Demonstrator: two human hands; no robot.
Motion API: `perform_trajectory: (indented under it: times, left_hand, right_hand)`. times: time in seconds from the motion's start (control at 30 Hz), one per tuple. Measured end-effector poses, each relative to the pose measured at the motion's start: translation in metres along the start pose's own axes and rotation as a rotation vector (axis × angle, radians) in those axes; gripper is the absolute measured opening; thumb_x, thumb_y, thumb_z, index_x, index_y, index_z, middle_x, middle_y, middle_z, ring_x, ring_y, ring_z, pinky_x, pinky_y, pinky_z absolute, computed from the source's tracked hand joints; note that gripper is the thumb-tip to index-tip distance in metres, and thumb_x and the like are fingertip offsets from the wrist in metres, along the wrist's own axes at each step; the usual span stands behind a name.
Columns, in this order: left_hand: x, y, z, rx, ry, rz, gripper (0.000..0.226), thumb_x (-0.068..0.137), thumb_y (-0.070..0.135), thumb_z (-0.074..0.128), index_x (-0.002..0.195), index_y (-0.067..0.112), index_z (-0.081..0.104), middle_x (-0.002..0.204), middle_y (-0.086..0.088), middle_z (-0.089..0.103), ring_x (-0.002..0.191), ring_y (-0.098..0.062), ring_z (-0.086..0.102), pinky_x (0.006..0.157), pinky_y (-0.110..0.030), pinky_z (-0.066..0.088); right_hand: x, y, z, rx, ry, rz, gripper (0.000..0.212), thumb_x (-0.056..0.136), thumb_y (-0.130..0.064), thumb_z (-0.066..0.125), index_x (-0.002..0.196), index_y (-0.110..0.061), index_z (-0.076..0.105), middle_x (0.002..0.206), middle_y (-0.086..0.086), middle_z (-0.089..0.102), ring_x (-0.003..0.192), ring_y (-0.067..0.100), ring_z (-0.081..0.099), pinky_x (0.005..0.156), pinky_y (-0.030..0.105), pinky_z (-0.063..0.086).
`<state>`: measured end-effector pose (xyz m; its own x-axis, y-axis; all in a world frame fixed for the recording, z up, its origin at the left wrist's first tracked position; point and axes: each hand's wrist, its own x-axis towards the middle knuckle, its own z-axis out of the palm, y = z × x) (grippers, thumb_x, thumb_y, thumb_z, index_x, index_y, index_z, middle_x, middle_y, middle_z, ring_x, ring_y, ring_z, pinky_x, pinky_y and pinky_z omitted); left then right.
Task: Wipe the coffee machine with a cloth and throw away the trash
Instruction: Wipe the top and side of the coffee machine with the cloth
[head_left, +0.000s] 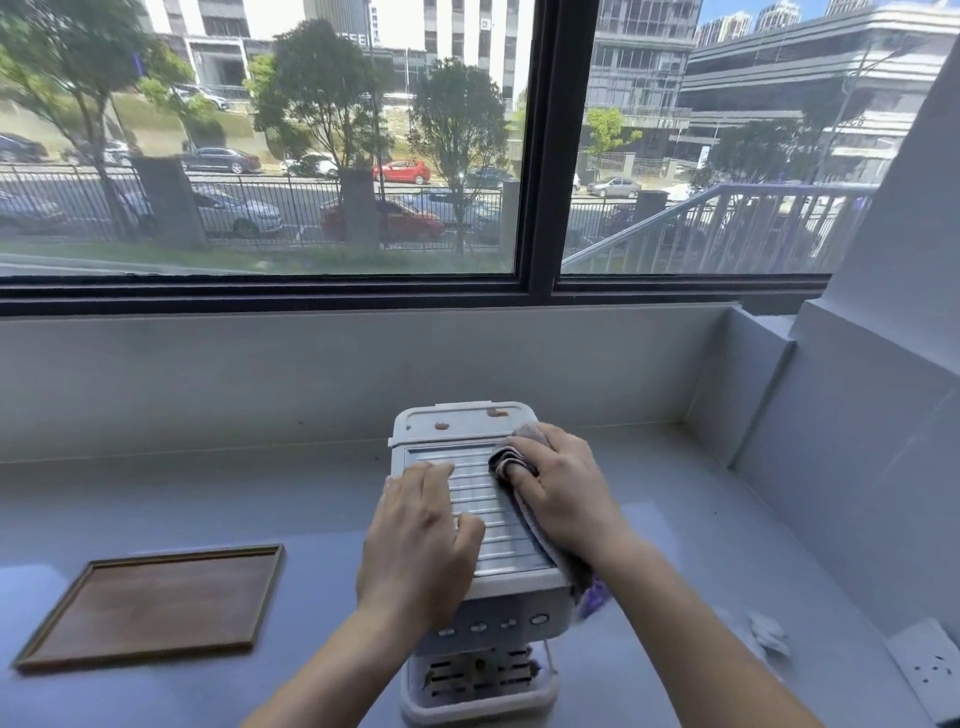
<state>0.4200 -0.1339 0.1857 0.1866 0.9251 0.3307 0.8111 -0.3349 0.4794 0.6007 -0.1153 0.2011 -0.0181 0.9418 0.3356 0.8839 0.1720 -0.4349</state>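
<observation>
A white coffee machine (462, 431) stands on the grey counter (208, 499) in the middle, its ribbed top plate facing up. My left hand (415, 540) lies flat on the left part of that plate, fingers relaxed. My right hand (561, 488) grips a bunched grey-pink cloth (511, 460) and holds it against the right side of the top. Brown stains show on the rear lid of the machine. Crumpled white paper trash (763, 636) lies on the counter to the right of the machine.
A wooden tray (150, 605) sits on the counter at the left. A white power socket (932, 670) lies at the far right edge. A low wall and a large window run behind the counter; a side wall rises on the right.
</observation>
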Motion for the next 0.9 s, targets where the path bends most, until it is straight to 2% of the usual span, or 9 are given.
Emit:
perform_trajectory:
  times: [0.07, 0.13, 0.17, 0.23, 0.3, 0.4, 0.6, 0.8, 0.9]
  left_hand:
    - [0.000, -0.001, 0.000, 0.029, -0.004, 0.003, 0.062, 0.076, 0.045, 0.022, 0.124, 0.018, 0.050, 0.129, 0.001, 0.050, 0.121, -0.018, 0.042, 0.101, -0.033, 0.037]
    - [0.000, -0.002, 0.001, 0.053, 0.007, 0.009, 0.053, 0.077, 0.045, 0.022, 0.112, 0.020, 0.054, 0.122, 0.002, 0.050, 0.117, -0.019, 0.044, 0.098, -0.032, 0.038]
    - [0.001, -0.003, 0.001, 0.079, -0.001, 0.013, 0.050, 0.078, 0.046, 0.022, 0.108, 0.022, 0.053, 0.122, 0.002, 0.048, 0.118, -0.020, 0.043, 0.099, -0.032, 0.038]
    - [0.004, -0.002, 0.003, 0.154, -0.075, 0.006, 0.057, 0.080, 0.052, 0.015, 0.117, 0.022, 0.048, 0.137, -0.003, 0.040, 0.133, -0.024, 0.032, 0.110, -0.036, 0.030]
    - [0.006, -0.002, 0.005, 0.233, -0.187, -0.010, 0.073, 0.084, 0.060, 0.010, 0.141, 0.021, 0.032, 0.158, -0.008, 0.019, 0.148, -0.027, 0.009, 0.121, -0.040, 0.011]
    - [0.010, -0.002, 0.007, 0.297, -0.253, -0.016, 0.080, 0.087, 0.063, 0.010, 0.154, 0.020, 0.010, 0.164, -0.011, 0.000, 0.151, -0.025, -0.009, 0.123, -0.041, -0.003]
    - [0.009, -0.003, 0.008, 0.320, -0.240, -0.016, 0.085, 0.083, 0.064, 0.007, 0.156, 0.020, 0.005, 0.165, -0.010, -0.005, 0.150, -0.023, -0.013, 0.122, -0.041, -0.006]
    - [0.009, -0.003, 0.010, 0.296, -0.244, -0.037, 0.088, 0.080, 0.066, 0.004, 0.156, 0.021, 0.004, 0.165, -0.009, -0.007, 0.150, -0.022, -0.016, 0.122, -0.041, -0.007]
    - [0.011, -0.002, 0.010, 0.298, -0.249, -0.031, 0.088, 0.080, 0.065, 0.005, 0.156, 0.020, 0.004, 0.165, -0.009, -0.007, 0.150, -0.023, -0.015, 0.122, -0.042, -0.007]
  right_hand:
    - [-0.003, -0.009, 0.010, -0.193, -0.011, -0.080, 0.034, 0.097, -0.044, 0.045, 0.124, -0.030, 0.059, 0.138, 0.000, 0.052, 0.131, 0.026, 0.041, 0.112, 0.037, 0.030]
    - [-0.020, -0.005, 0.012, -0.178, 0.011, -0.199, 0.037, 0.094, -0.051, 0.044, 0.124, -0.036, 0.058, 0.136, -0.006, 0.055, 0.126, 0.022, 0.047, 0.108, 0.039, 0.038]
    - [-0.024, 0.003, 0.009, -0.114, 0.019, -0.193, 0.036, 0.092, -0.050, 0.047, 0.123, -0.037, 0.060, 0.134, -0.009, 0.058, 0.123, 0.020, 0.049, 0.106, 0.037, 0.039]
    - [-0.012, 0.022, 0.003, 0.002, 0.070, -0.075, 0.029, 0.088, -0.038, 0.057, 0.115, -0.034, 0.067, 0.127, -0.009, 0.063, 0.119, 0.020, 0.053, 0.103, 0.032, 0.039]
    - [0.014, 0.031, 0.001, 0.017, 0.136, 0.057, 0.025, 0.087, -0.024, 0.061, 0.110, -0.028, 0.071, 0.120, -0.002, 0.067, 0.115, 0.024, 0.055, 0.099, 0.032, 0.036]
    - [0.055, 0.028, 0.012, -0.037, 0.118, 0.077, 0.024, 0.090, -0.018, 0.058, 0.110, -0.023, 0.070, 0.114, 0.005, 0.068, 0.113, 0.029, 0.054, 0.096, 0.035, 0.035]
    - [0.095, 0.013, 0.026, -0.137, -0.053, 0.133, 0.030, 0.098, -0.042, 0.044, 0.120, -0.034, 0.063, 0.134, -0.004, 0.053, 0.116, 0.033, 0.044, 0.094, 0.042, 0.045]
    - [0.072, 0.029, 0.027, -0.241, 0.002, 0.035, 0.027, 0.096, -0.036, 0.044, 0.108, -0.028, 0.067, 0.123, -0.006, 0.058, 0.107, 0.030, 0.046, 0.090, 0.045, 0.047]
    - [0.088, 0.019, 0.023, -0.199, -0.034, 0.116, 0.029, 0.098, -0.034, 0.042, 0.110, -0.023, 0.065, 0.123, -0.001, 0.056, 0.111, 0.032, 0.048, 0.093, 0.044, 0.045]
